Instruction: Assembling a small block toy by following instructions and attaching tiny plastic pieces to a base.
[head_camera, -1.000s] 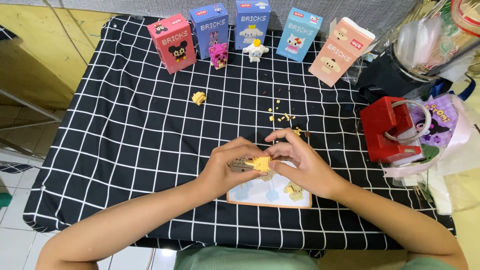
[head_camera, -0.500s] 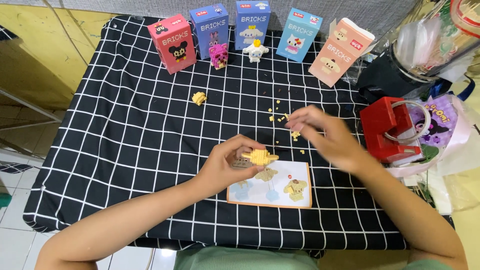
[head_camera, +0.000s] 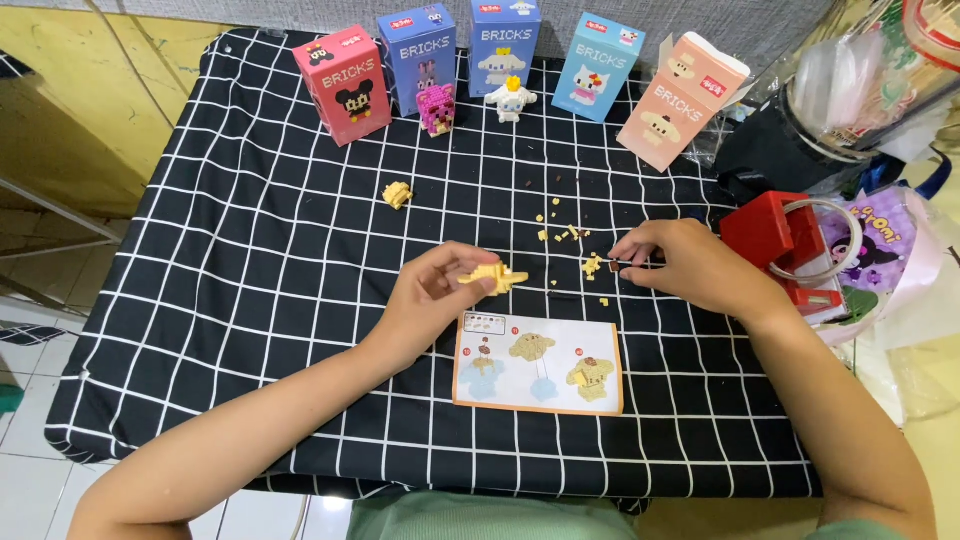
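Hands over a black checked tablecloth (head_camera: 250, 250), building a brick figure.
Left hand (head_camera: 430, 300) pinches the yellow brick assembly (head_camera: 493, 277) above the instruction sheet (head_camera: 538, 362); right hand (head_camera: 690, 265) fingertips close on a small dark brick (head_camera: 614, 266) among loose yellow bricks (head_camera: 592, 266).

— What's my left hand (head_camera: 432, 295) got?

— I see it pinching a small yellow brick build (head_camera: 493, 277) above the table (head_camera: 200, 300), just over the instruction sheet (head_camera: 540, 362).

— And my right hand (head_camera: 680, 265)?

— Its fingertips close on a tiny dark piece (head_camera: 614, 266), beside the loose yellow bricks (head_camera: 592, 266). A red box (head_camera: 765, 230) sits just right of it. Five upright boxes (head_camera: 345, 85) and two finished figures (head_camera: 437, 108) line the far edge.
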